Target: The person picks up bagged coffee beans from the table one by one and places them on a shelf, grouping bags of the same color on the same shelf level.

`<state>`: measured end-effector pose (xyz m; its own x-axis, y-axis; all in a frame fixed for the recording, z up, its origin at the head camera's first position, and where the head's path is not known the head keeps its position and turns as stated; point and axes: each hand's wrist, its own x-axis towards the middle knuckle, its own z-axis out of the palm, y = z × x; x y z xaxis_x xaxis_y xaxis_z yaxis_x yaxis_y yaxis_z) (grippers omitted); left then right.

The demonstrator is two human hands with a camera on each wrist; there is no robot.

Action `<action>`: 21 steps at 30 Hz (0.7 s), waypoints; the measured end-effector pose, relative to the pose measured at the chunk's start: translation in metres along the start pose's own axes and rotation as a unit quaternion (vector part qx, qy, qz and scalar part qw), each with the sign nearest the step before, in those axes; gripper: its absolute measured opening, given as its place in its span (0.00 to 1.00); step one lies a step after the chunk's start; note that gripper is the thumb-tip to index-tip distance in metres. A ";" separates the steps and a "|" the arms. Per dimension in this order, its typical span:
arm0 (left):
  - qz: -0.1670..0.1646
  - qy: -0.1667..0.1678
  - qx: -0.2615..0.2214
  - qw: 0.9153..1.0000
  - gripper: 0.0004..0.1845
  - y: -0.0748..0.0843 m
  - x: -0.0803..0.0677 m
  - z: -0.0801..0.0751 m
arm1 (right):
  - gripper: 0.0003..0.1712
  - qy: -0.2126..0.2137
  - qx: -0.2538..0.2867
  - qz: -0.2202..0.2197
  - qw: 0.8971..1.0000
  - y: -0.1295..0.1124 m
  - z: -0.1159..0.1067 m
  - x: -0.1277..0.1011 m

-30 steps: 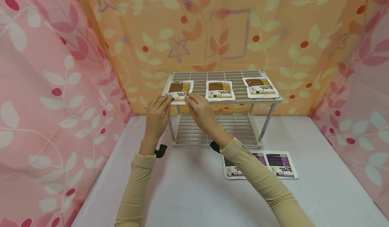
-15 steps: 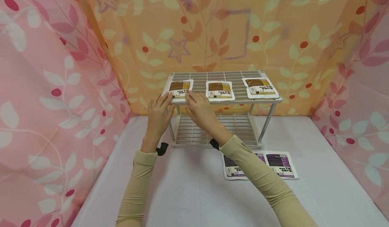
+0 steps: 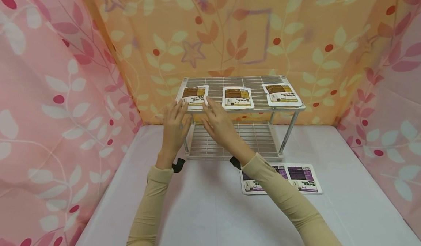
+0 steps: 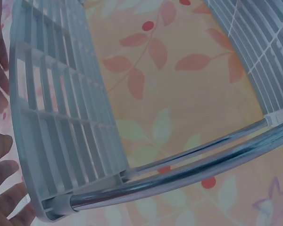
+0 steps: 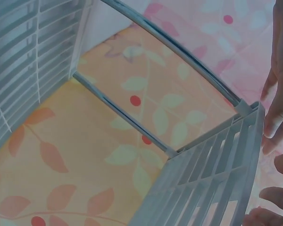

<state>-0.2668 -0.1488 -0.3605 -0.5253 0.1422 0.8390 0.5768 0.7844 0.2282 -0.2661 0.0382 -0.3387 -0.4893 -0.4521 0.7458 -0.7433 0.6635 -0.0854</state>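
Observation:
In the head view, a white-edged flat pouch with a brown and yellow label (image 3: pixel 194 93) lies at the front left of the top tier of a white wire rack (image 3: pixel 215 81). My left hand (image 3: pixel 175 129) is at its lower left corner, fingers extended. On the opposite corner, my right hand (image 3: pixel 222 127) has its fingers loosely straight, thumb apart. Neither hand grips anything. Two like pouches, one in the middle (image 3: pixel 237 97) and one at the right (image 3: pixel 282 94), lie along the same tier. Both wrist views show fingers (image 4: pixel 4 174) close to the rack's edge.
Purple-labelled pouches (image 3: pixel 302 178) lie side by side on the white table (image 3: pixel 210 209), front right of the rack, partly behind my right sleeve (image 3: pixel 286 195). Metal legs (image 3: pixel 289 132) join the top tier to the lower tier (image 3: pixel 243 143). Patterned cloth (image 3: pixel 131 26) surrounds the table.
The left pouch has shifted slightly farther back on the tier. Both hands have loosened from its front corners, thumbs spreading, and the left hand has moved a little right.

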 end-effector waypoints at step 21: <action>0.035 -0.001 -0.032 0.999 0.29 0.027 -0.039 0.032 | 0.28 0.061 0.055 -0.008 0.997 0.013 -0.002 -0.054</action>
<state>-0.2505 -0.1142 -0.4031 -0.4836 0.1965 0.8530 0.6505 0.7327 0.2000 -0.2485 0.0722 -0.3787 -0.4223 -0.3813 0.8224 -0.7996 0.5840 -0.1398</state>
